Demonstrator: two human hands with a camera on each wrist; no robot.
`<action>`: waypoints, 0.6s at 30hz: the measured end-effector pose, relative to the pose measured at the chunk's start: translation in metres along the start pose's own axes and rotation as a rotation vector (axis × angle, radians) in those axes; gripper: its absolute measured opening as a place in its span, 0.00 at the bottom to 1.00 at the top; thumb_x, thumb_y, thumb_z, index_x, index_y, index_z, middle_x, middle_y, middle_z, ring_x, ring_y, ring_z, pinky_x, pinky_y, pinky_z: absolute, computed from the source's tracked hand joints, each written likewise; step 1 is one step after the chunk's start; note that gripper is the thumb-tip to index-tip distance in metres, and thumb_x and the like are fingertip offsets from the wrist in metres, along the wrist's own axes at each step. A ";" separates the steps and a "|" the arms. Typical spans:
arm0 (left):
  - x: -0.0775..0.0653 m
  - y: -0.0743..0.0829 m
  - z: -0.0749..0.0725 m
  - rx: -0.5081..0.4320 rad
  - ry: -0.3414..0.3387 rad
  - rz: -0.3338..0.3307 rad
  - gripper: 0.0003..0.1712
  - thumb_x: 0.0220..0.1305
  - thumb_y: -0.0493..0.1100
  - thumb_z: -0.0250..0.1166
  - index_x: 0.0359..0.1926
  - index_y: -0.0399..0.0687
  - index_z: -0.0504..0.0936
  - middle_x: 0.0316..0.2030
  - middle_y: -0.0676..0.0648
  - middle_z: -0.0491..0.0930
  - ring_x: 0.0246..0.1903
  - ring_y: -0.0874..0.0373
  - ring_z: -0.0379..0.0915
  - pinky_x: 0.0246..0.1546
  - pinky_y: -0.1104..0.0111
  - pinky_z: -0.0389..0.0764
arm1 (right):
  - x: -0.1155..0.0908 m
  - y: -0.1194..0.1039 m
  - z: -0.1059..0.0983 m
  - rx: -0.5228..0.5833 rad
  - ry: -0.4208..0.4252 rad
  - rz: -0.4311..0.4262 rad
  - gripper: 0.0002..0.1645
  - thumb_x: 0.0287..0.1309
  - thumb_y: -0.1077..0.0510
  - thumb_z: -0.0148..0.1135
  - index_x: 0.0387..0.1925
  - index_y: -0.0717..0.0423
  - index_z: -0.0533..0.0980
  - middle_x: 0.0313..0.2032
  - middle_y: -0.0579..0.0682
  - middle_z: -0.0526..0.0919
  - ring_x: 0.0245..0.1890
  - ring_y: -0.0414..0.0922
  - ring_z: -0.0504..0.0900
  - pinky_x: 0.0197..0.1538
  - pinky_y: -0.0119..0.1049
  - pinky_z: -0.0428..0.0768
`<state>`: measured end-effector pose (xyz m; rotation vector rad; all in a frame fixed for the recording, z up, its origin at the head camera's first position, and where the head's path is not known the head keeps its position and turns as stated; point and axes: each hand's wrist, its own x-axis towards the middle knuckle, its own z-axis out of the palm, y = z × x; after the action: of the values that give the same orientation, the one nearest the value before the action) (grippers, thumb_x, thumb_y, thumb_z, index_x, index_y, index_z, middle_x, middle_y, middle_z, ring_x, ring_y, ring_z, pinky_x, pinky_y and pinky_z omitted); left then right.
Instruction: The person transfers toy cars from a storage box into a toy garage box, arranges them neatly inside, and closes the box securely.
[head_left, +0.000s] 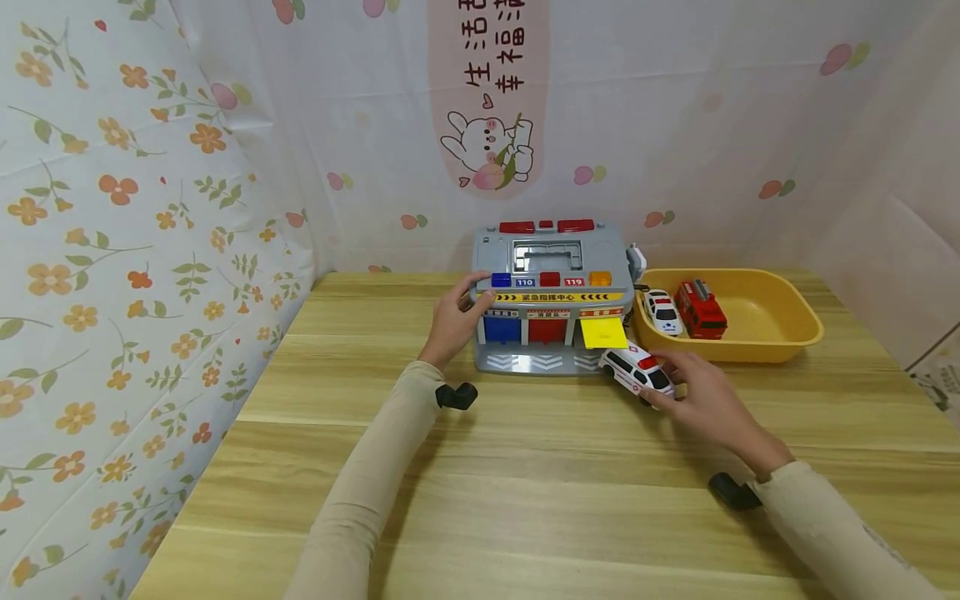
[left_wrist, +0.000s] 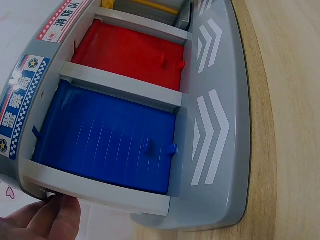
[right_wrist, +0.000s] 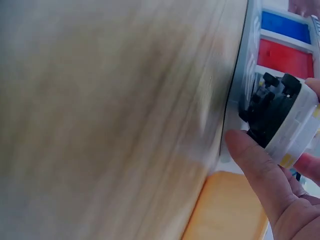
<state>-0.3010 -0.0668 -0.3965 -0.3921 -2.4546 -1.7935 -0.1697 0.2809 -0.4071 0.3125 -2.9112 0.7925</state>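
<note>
the right hand (head_left: 701,396) has its grip closed on a white toy ambulance (head_left: 637,371) with a red roof light, thumb and fingers pinching it around the windshield end. the ambulance is at the front right corner of a grey toy emergency station (head_left: 551,287), its rear end toward the station and its windshield toward the lower right of the head view. the right wrist view shows its dark underside and wheels tipped toward the camera; whether any wheel touches the station's base is hard to tell.

the left hand (head_left: 453,321) has its grip on the station's upper left edge, thumb over the front of the roof and fingers around the side.

of the three bay doors, the blue door (left_wrist: 107,137) and the red door (left_wrist: 130,52) are down, while the yellow door (head_left: 603,333) is swung up and juts outward above the right bay, just beside the ambulance. white chevrons mark the base in front.

right of the station, a yellow bin (head_left: 776,337) holds a toy police car (head_left: 663,315) and a red toy fire truck (head_left: 701,310), side by side at its left end. station and bin stand on a wood-grain surface (head_left: 525,500) before a printed cloth (head_left: 360,108).
</note>
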 end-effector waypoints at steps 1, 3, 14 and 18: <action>0.000 0.000 0.000 0.000 0.000 0.002 0.21 0.72 0.55 0.60 0.63 0.65 0.75 0.67 0.45 0.74 0.66 0.44 0.73 0.64 0.50 0.76 | 0.002 0.000 0.000 0.000 -0.010 -0.005 0.40 0.59 0.48 0.71 0.65 0.66 0.68 0.54 0.67 0.78 0.46 0.59 0.82 0.52 0.59 0.81; 0.000 -0.001 0.000 -0.001 0.000 0.004 0.21 0.72 0.54 0.60 0.64 0.65 0.75 0.67 0.45 0.74 0.66 0.45 0.74 0.64 0.50 0.76 | 0.006 -0.001 0.000 -0.006 -0.024 -0.023 0.41 0.59 0.48 0.70 0.65 0.67 0.68 0.55 0.67 0.78 0.46 0.59 0.82 0.50 0.58 0.82; 0.001 0.000 0.000 -0.015 -0.001 0.008 0.21 0.72 0.54 0.59 0.64 0.64 0.75 0.66 0.46 0.74 0.64 0.46 0.76 0.63 0.50 0.77 | 0.023 -0.012 0.003 -0.033 -0.046 -0.060 0.39 0.56 0.49 0.73 0.61 0.67 0.70 0.52 0.65 0.79 0.44 0.55 0.80 0.44 0.48 0.82; 0.000 0.000 -0.001 -0.014 -0.004 -0.003 0.21 0.72 0.55 0.59 0.64 0.65 0.75 0.67 0.46 0.73 0.65 0.46 0.75 0.63 0.50 0.77 | 0.029 -0.014 0.005 -0.031 -0.065 -0.040 0.41 0.56 0.47 0.73 0.62 0.69 0.69 0.50 0.66 0.80 0.43 0.55 0.79 0.44 0.48 0.81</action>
<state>-0.3014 -0.0674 -0.3961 -0.3931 -2.4478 -1.8142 -0.1948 0.2614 -0.3996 0.3991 -2.9645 0.7439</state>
